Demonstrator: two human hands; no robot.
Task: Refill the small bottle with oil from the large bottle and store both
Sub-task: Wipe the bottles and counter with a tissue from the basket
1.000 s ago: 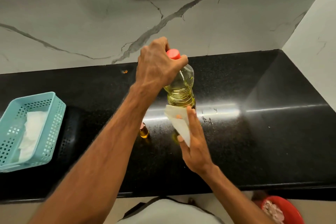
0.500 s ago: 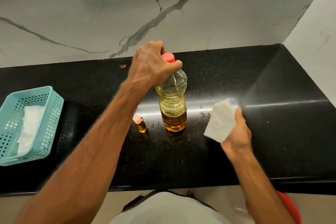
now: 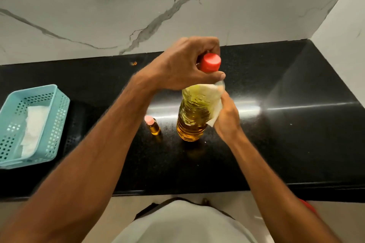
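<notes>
The large clear bottle (image 3: 192, 116) of yellow oil stands upright on the black counter (image 3: 286, 144), its red cap (image 3: 211, 62) on. My left hand (image 3: 183, 65) grips the bottle's neck just under the cap. My right hand (image 3: 227, 116) presses a white tissue (image 3: 214, 102) against the bottle's right shoulder. The small bottle (image 3: 153, 125), amber with a pink cap, stands upright just left of the large one, touched by neither hand.
A light-blue perforated basket (image 3: 53, 116) holding white tissues sits at the counter's left end. A marble wall runs behind and on the right. Part of a red thing (image 3: 308, 204) shows below the counter's front edge.
My right hand, which was away to the right with the tissue, has come back against the large bottle's side. My left hand has kept its grip at the neck.
</notes>
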